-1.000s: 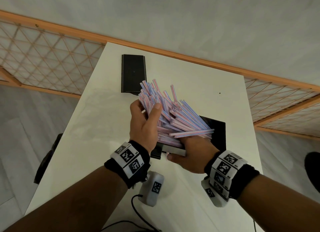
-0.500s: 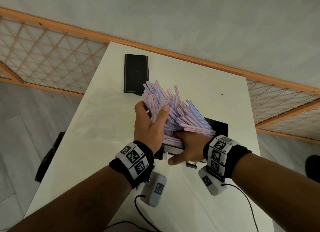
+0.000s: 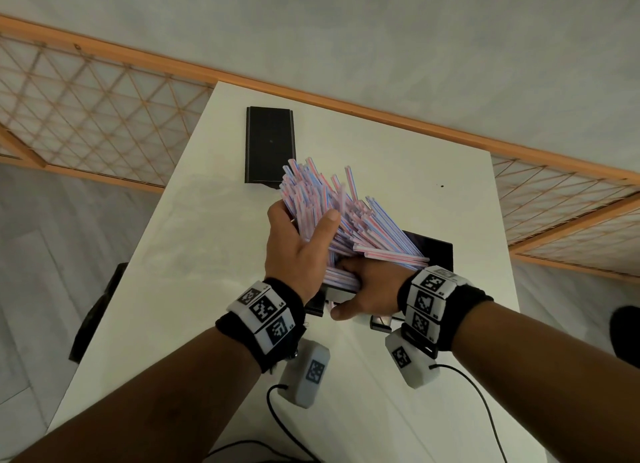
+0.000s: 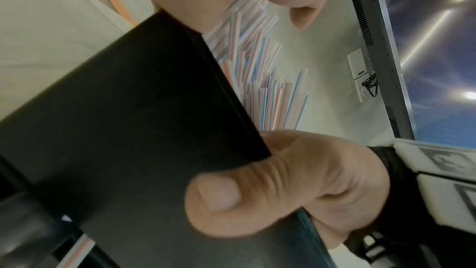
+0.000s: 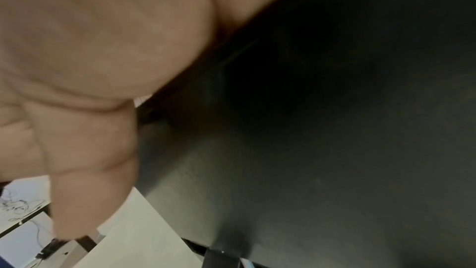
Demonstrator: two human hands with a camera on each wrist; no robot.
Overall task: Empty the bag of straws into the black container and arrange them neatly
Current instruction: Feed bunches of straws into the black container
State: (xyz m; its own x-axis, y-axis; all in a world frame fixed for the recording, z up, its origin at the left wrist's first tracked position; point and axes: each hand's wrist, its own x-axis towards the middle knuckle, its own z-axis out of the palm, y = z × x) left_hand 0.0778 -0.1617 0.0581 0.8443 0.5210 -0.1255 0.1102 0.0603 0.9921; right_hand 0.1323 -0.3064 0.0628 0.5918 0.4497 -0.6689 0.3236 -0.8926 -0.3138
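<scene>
Many pink-and-blue striped straws (image 3: 332, 213) fan out of a black container (image 3: 317, 306) that both hands hold tilted above the white table (image 3: 194, 254). My left hand (image 3: 298, 251) grips its left side, with the thumb lying over the straws. At the near end my right hand (image 3: 370, 289) clasps the container from the right, thumb underneath. The left wrist view shows the container's dark wall (image 4: 128, 129), the right hand's thumb (image 4: 219, 197) pressed on it and the straws (image 4: 270, 97) behind. The right wrist view is filled by my right hand (image 5: 90, 48) and the container (image 5: 335, 129). No bag is in view.
A flat black rectangular piece (image 3: 270, 144) lies at the far end of the table. Another black piece (image 3: 433, 251) shows to the right behind the straws, partly hidden. Cables (image 3: 287, 424) trail over the near part of the table. A wooden lattice rail (image 3: 104, 109) runs beyond the table.
My right wrist has turned and shifted left at the container's near end. The straws have bunched a little closer and stand steeper. The left hand keeps its grip.
</scene>
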